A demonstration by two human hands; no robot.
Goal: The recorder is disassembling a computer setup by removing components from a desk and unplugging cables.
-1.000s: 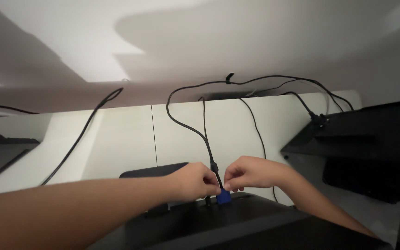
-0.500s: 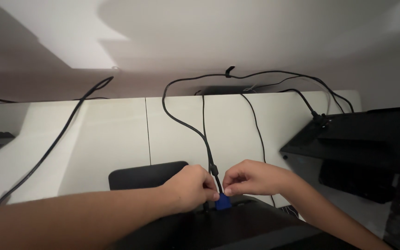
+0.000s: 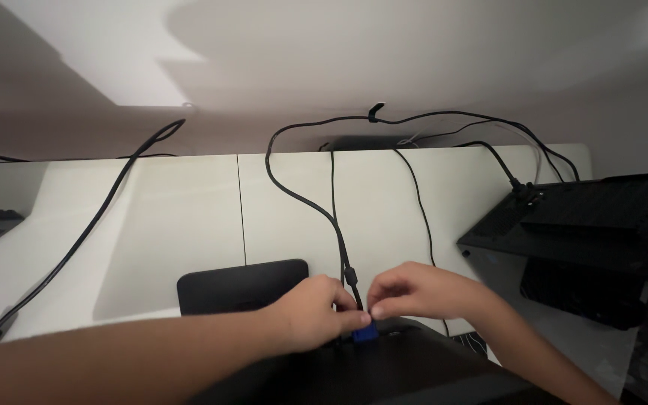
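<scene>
In the head view, a blue cable plug (image 3: 364,334) is being pinched from both sides at the back edge of a dark monitor (image 3: 384,375), near the bottom of the frame. The left hand (image 3: 315,313) is being closed around the plug from the left, and the right hand (image 3: 414,291) is being curled on it from the right, fingertips meeting just above the blue body. The black cable (image 3: 305,196) is being led up from the plug across the white desk (image 3: 181,217) to the wall. A black monitor base (image 3: 241,285) is lying just left of the hands; a black computer case (image 3: 586,225) is standing well to the right.

For the step to be done well, the plug is best being kept square to its socket, with both sides being turned or pressed evenly so the cable is not being strained.

Against the frame half a second ago, the grip is being held almost unchanged; only the view is being shifted slightly, with the desk seam and the left-hand cable sitting a little further right.
</scene>
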